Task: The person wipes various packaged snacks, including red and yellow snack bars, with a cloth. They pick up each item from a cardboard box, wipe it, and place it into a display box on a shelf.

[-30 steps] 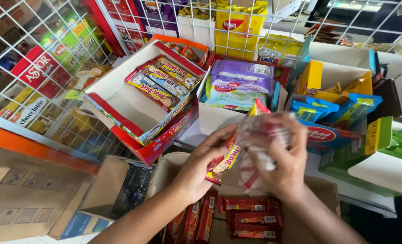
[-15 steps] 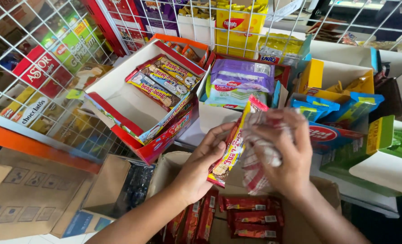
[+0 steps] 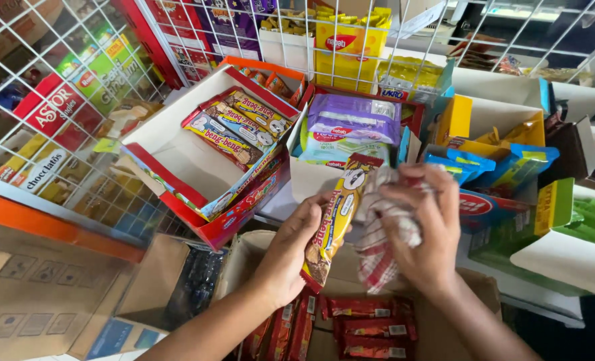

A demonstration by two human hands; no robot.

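Note:
My left hand (image 3: 291,254) holds a long snack bar (image 3: 334,220) in a yellow, red and brown wrapper, tilted upright. My right hand (image 3: 426,234) grips a red-and-white checked cloth (image 3: 378,234) pressed against the bar's right side. Both hands hover over an open brown carton (image 3: 244,261) with several red-wrapped bars (image 3: 364,321) lying in it. Up and to the left stands an open red-and-white display box (image 3: 170,154) with a few of the same bars (image 3: 237,127) stacked at its far end.
A white wire rack (image 3: 57,113) fences boxed snacks on the left. Purple and teal wafer packs (image 3: 351,127) fill a box in the middle. Yellow, blue and green display boxes (image 3: 505,154) crowd the right. Flattened cardboard (image 3: 37,307) lies at lower left.
The snack bar has come up from flat between my hands to a steep upright tilt. The cloth in my right hand has shifted against its side.

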